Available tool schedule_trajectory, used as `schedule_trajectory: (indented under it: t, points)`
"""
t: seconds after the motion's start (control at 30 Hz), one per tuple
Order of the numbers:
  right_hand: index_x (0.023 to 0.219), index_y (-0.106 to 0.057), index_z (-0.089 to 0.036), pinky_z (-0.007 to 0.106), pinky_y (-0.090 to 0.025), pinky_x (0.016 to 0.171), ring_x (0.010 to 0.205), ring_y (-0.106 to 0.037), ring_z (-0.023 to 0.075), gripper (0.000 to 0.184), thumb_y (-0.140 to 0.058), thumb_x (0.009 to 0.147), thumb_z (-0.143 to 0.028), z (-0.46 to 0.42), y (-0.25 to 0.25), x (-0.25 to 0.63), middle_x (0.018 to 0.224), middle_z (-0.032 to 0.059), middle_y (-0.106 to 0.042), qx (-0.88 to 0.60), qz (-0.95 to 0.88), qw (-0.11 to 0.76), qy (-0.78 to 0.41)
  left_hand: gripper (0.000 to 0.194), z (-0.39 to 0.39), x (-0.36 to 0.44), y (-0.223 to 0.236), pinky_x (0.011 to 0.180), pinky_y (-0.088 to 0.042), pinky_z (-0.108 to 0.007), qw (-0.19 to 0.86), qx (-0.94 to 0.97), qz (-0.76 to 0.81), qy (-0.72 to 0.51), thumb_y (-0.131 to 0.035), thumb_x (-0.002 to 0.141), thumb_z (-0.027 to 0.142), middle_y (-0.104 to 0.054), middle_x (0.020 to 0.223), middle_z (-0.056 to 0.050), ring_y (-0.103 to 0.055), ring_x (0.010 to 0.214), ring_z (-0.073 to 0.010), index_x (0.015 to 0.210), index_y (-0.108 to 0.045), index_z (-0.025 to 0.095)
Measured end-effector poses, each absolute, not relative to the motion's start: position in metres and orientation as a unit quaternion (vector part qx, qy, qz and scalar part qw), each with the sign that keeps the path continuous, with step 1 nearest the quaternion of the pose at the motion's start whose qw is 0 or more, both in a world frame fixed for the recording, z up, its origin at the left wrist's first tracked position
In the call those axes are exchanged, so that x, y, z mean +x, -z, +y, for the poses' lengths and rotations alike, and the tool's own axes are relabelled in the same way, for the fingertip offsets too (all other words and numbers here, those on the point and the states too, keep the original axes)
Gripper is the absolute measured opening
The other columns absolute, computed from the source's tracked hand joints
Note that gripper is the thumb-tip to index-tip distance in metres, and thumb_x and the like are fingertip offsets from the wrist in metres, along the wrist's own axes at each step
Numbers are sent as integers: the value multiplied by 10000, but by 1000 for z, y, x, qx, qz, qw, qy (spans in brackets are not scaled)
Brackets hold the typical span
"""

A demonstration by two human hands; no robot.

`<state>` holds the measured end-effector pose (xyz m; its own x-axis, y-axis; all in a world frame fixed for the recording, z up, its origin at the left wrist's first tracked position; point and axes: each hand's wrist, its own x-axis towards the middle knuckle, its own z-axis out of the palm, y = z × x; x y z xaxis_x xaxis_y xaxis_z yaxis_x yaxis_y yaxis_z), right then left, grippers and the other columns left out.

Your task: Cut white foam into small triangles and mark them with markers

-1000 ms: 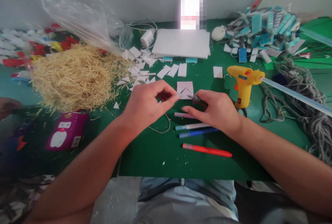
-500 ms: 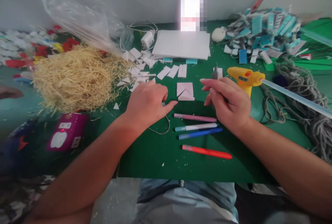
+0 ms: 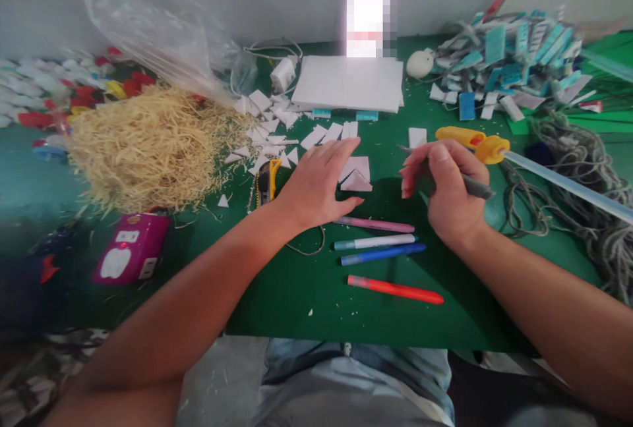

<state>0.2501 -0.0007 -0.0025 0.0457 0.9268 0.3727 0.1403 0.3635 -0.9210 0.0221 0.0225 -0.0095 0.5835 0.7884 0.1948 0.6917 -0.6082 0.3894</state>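
My left hand point(image 3: 319, 183) is open, fingers spread, palm down beside a small pale pink square piece point(image 3: 360, 167); its fingers cover the left part. A triangular piece point(image 3: 357, 182) lies at the lower edge of that square. My right hand point(image 3: 452, 193) is closed around a slim, dark grey pen-shaped tool point(image 3: 477, 187), its thin tip pointing left, above the table. Below the hands lie a pink marker point(image 3: 378, 225), a white and teal marker point(image 3: 373, 242), a blue marker point(image 3: 383, 254) and a red marker point(image 3: 395, 289). A yellow utility knife point(image 3: 267, 182) rests by my left wrist.
White offcuts point(image 3: 270, 127) lie beside a pile of straw-like shreds point(image 3: 148, 143). White sheets point(image 3: 349, 84) are stacked at the back. A yellow glue gun point(image 3: 467, 137) with a long glue stick lies right, near grey cord point(image 3: 568, 176). A magenta box point(image 3: 131, 249) stands left.
My left hand has moved right and spread its fingers, uncovering the utility knife. In my right hand the grey tool has turned from upright to slanting. A person's hand at the left edge has gone.
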Motion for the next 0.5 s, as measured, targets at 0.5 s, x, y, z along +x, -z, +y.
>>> schedule_trajectory:
  t: [0.5]
  points:
    - [831,-722,-239,291,-544,529,531,-624,133,280,-858,837,-483,3,-4,249,689,-1,-700,-497,-574,457,-464,676,21,18,8,1173,-491,-522,107,893,412,-149,-682,959,336,-641,1502,-205,-607,1383,-380,1554,-494,75]
